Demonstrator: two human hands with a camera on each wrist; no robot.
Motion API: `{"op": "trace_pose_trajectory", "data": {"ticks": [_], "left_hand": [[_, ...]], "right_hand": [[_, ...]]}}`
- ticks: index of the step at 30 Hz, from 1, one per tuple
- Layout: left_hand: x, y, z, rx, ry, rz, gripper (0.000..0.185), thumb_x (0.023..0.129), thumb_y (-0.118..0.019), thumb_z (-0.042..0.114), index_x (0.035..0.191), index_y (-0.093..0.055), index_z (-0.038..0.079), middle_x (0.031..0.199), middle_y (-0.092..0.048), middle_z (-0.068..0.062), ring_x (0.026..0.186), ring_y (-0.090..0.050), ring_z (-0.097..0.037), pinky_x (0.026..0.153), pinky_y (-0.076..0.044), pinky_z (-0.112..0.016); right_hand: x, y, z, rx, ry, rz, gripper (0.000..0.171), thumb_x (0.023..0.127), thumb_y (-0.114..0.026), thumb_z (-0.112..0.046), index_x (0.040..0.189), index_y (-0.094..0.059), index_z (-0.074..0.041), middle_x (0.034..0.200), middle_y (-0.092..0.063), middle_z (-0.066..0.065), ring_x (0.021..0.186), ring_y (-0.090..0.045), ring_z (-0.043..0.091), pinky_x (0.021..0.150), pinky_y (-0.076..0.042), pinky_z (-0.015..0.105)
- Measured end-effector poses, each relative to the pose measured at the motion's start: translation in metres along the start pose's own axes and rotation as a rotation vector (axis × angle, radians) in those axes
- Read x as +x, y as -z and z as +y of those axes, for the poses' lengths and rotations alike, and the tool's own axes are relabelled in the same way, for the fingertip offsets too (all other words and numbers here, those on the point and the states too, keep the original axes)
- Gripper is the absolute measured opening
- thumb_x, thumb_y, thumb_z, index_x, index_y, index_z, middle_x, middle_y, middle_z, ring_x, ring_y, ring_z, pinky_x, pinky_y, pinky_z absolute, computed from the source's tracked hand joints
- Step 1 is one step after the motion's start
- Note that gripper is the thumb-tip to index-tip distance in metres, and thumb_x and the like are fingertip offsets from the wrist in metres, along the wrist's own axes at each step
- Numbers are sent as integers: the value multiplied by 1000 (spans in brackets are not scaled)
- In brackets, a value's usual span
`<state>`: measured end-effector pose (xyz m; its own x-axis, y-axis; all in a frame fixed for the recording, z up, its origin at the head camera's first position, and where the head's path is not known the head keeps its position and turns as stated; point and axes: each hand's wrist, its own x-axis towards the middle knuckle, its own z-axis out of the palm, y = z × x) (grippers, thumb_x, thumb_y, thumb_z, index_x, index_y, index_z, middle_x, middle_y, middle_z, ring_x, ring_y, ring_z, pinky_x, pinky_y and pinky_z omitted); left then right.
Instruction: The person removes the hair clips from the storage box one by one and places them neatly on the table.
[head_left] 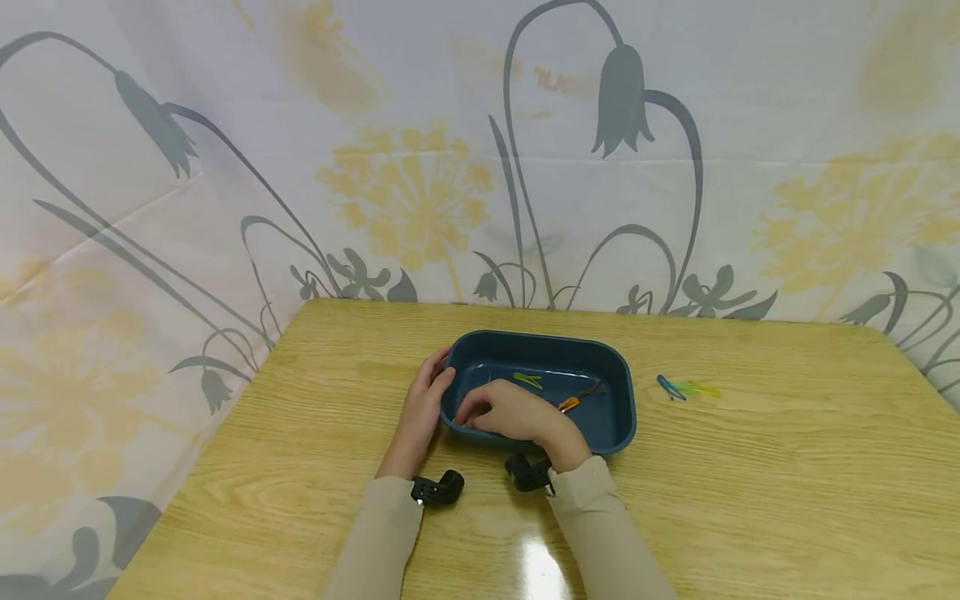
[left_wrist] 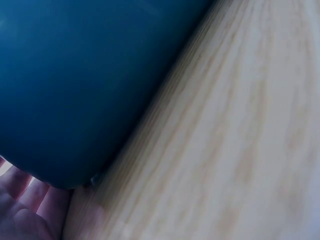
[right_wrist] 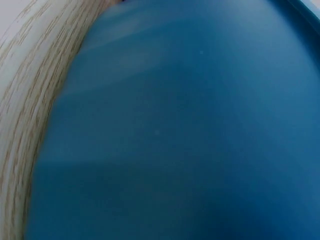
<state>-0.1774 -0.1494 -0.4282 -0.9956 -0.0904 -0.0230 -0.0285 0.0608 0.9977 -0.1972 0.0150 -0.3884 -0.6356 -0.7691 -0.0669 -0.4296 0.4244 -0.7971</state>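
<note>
Both your hands are on the blue tray, mid-table.

Your left hand (head_left: 422, 410) lies flat against the tray (head_left: 618, 392) at its left wall, fingers straight, thumb on the rim. Your right hand (head_left: 504, 412) reaches over the near rim into the tray, fingers curled down on the floor; can't tell if they're pinching anything. Inside sit a yellow-green clip (head_left: 527, 380) and an orange clip (head_left: 568, 404). Out right on the table (head_left: 787, 467) lie a blue clip (head_left: 670, 388) and 1 pale green one (head_left: 699, 389), touching.
</note>
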Motion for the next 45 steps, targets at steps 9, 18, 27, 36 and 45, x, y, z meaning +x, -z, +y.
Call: {"op": "trace_pose_trajectory", "data": {"ticks": [9, 18, 27, 36, 45], "left_hand": [[1, -2, -1, 6, -7, 7, 39, 97, -44, 31, 136, -42, 24, 141, -40, 1, 131, -33, -19, 109, -24, -44], [-6, -1, 11, -15, 43, -3, 40, 97, -44, 28, 136, -42, 22, 143, -37, -1, 133, -31, -20, 110, -23, -45], [-13, 1, 22, -10, 45, -12, 41, 98, -43, 28, 138, -39, 21, 146, -32, 0, 136, -26, -21, 111, -18, -47], [-5, 4, 2, 45, 39, 2, 37, 95, -44, 42, 132, -41, 37, 141, -35, 12, 132, -30, -14, 109, -22, -47], [-12, 0, 17, 24, 52, -19, 41, 97, -43, 36, 137, -39, 29, 144, -33, 7, 135, -26, -16, 111, -19, -47]], "right_hand": [[-2, 2, 2, 38, -8, 51, 22, 89, -51, -5, 98, -69, -14, 96, -65, -2, 80, -54, 13, 72, -45, 28], [-4, 4, -8, -54, -22, 107, 12, 89, -57, -14, 96, -67, -14, 85, -63, -6, 73, -55, 9, 69, -46, 26], [-7, 6, -23, -90, -25, 171, 16, 91, -56, -20, 99, -66, -10, 69, -59, -3, 60, -55, 15, 60, -46, 27], [-12, 10, -35, -71, -4, 173, 15, 91, -57, -20, 99, -65, -11, 68, -60, -1, 60, -57, 17, 59, -47, 27], [-20, 15, -37, -13, -15, 187, 13, 91, -57, -20, 100, -64, -13, 76, -64, 7, 66, -60, 23, 61, -48, 28]]}}
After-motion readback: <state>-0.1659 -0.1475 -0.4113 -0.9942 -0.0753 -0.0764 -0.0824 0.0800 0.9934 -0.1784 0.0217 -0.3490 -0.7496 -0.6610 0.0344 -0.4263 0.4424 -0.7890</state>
